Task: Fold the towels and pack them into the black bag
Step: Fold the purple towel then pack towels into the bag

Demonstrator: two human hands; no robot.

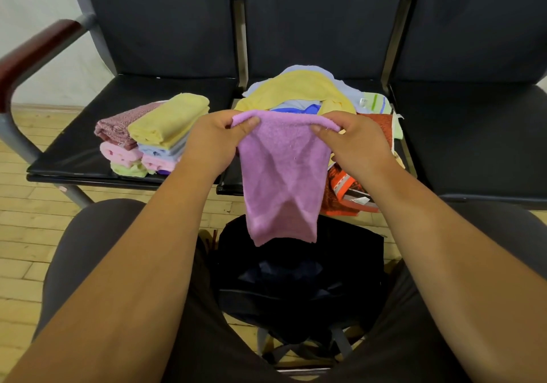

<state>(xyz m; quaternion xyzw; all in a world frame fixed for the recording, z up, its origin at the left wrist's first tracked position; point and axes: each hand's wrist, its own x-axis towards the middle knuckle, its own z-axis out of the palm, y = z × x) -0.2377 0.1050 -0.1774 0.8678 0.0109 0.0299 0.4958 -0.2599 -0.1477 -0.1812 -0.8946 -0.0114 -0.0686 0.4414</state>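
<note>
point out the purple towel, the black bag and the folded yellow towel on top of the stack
purple towel [281, 175]: head view, middle of the hanging cloth
black bag [299, 276]: head view, dark opening between the knees
folded yellow towel [168, 120]: head view, top face of the fold on the stack

Head-worn wide camera looks forward and down at a near bench.

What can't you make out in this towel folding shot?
Head view only:
Black bag: inside too dark to tell whether it holds towels.
Loose towel pile: middle hidden by the purple towel, left hand and right hand.
Folded stack: its right end hidden behind the left hand; count unclear.
</note>
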